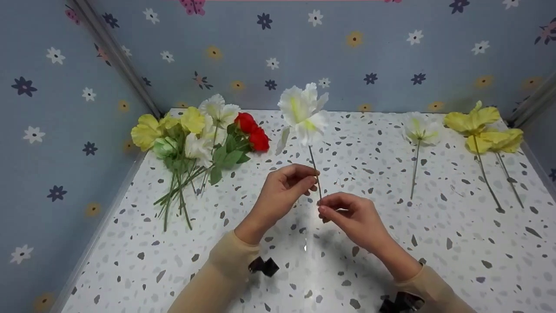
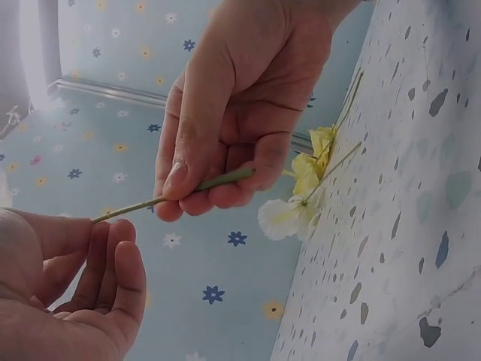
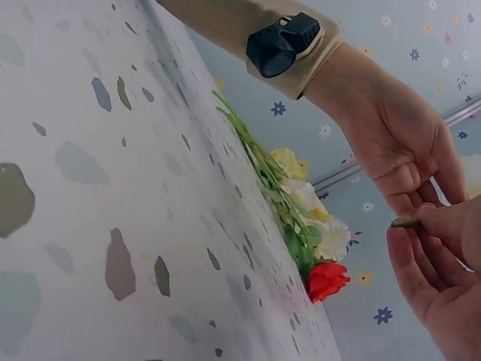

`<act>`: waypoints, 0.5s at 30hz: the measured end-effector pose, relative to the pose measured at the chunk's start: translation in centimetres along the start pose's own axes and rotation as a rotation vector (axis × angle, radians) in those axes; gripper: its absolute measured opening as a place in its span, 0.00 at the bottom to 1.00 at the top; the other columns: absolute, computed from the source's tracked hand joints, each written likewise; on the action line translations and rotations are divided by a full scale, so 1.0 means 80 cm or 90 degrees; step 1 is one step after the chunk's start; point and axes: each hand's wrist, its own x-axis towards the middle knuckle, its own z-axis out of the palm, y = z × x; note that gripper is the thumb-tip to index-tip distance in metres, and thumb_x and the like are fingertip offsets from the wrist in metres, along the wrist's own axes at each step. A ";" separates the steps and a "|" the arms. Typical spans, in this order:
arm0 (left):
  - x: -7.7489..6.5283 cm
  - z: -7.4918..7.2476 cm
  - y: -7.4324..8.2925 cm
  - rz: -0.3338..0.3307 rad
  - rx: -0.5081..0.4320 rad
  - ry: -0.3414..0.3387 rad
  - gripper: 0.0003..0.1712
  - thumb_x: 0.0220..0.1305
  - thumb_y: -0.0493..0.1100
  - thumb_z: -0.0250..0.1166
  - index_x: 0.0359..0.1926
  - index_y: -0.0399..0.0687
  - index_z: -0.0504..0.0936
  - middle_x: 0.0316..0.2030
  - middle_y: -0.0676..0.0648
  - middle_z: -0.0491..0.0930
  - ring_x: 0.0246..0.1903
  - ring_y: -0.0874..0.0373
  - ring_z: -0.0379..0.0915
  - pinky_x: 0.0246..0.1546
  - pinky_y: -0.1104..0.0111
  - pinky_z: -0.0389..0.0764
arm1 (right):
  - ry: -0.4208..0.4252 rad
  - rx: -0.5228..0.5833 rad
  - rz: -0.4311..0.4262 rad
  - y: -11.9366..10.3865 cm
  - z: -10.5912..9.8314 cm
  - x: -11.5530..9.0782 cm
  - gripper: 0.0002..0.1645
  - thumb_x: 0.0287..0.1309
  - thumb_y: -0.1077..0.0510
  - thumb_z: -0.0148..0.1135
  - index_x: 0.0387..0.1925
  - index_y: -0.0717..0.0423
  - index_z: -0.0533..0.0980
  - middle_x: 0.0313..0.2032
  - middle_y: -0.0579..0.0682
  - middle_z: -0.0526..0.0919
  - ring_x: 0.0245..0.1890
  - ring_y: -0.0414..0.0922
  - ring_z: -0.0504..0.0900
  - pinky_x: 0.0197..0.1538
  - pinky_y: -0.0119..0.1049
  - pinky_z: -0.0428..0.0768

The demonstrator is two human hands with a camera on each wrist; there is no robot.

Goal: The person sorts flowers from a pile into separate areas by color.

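A white artificial flower (image 1: 304,113) with yellow-green streaks stands nearly upright above the middle of the table, held by both hands. My left hand (image 1: 284,191) pinches its thin stem (image 1: 315,161) between thumb and fingers partway down. Lower on the same stem, near its end, my right hand (image 1: 354,219) pinches it with thumb and fingertips. In the left wrist view the green stem end (image 2: 225,179) pokes out past the right hand's thumb (image 2: 180,177). The cut tip (image 3: 406,222) also shows in the right wrist view.
A bunch of yellow, white and pale green flowers (image 1: 191,126) with red blooms (image 1: 259,138) lies at the left. On the right lie a single white flower (image 1: 420,130) and two yellow flowers (image 1: 473,121). Flower-patterned panels (image 1: 295,52) enclose the speckled table (image 1: 369,282).
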 end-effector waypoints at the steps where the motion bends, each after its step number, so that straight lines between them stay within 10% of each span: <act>1: 0.001 -0.004 -0.002 0.006 0.015 0.001 0.10 0.71 0.41 0.65 0.48 0.42 0.85 0.39 0.41 0.84 0.36 0.50 0.81 0.40 0.59 0.84 | 0.007 -0.014 -0.004 0.000 -0.006 0.002 0.08 0.63 0.59 0.69 0.43 0.57 0.84 0.38 0.51 0.87 0.36 0.49 0.87 0.43 0.41 0.87; 8: 0.009 -0.050 -0.015 0.030 0.298 0.096 0.07 0.69 0.41 0.66 0.44 0.44 0.87 0.37 0.52 0.84 0.35 0.61 0.79 0.39 0.66 0.83 | 0.124 -0.228 -0.007 0.016 -0.088 0.022 0.09 0.62 0.60 0.70 0.44 0.57 0.84 0.37 0.50 0.88 0.34 0.44 0.86 0.39 0.30 0.85; 15: 0.011 -0.116 -0.014 -0.032 0.414 0.197 0.07 0.68 0.42 0.66 0.43 0.46 0.86 0.36 0.51 0.83 0.36 0.58 0.78 0.39 0.65 0.81 | 0.242 -0.457 0.052 0.046 -0.175 0.020 0.10 0.65 0.56 0.68 0.45 0.56 0.85 0.35 0.51 0.87 0.32 0.42 0.83 0.32 0.17 0.74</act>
